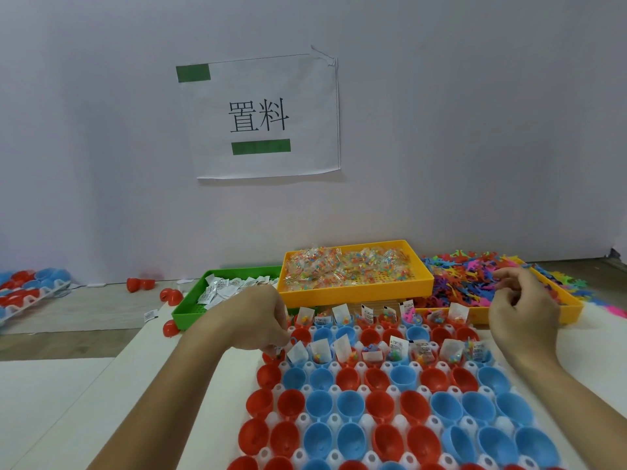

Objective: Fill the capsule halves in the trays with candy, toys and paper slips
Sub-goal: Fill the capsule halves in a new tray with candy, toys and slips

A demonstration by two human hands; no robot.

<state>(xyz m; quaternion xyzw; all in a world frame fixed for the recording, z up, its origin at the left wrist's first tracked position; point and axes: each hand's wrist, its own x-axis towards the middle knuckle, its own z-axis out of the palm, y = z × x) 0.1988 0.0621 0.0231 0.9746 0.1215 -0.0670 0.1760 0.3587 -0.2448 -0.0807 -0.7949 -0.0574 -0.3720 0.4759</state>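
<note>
Over the capsule tray (pixel 307 366), left hand (pixel 258 320) pinching a paper slip (pixel 279 350), right hand (pixel 520 310) loosely curled, empty.

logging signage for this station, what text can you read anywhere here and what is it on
"置料": large black characters on the white paper sheet taped to the wall.
Two green bars on that sheet: no text can be read on them.
Paper slips in the green tray and standing in the filled capsule halves: printed in black, too small to read.
No other text can be read.

Glossy plastic capsule halves (pixel 351 406), paper slips (pixel 222 289)
</note>
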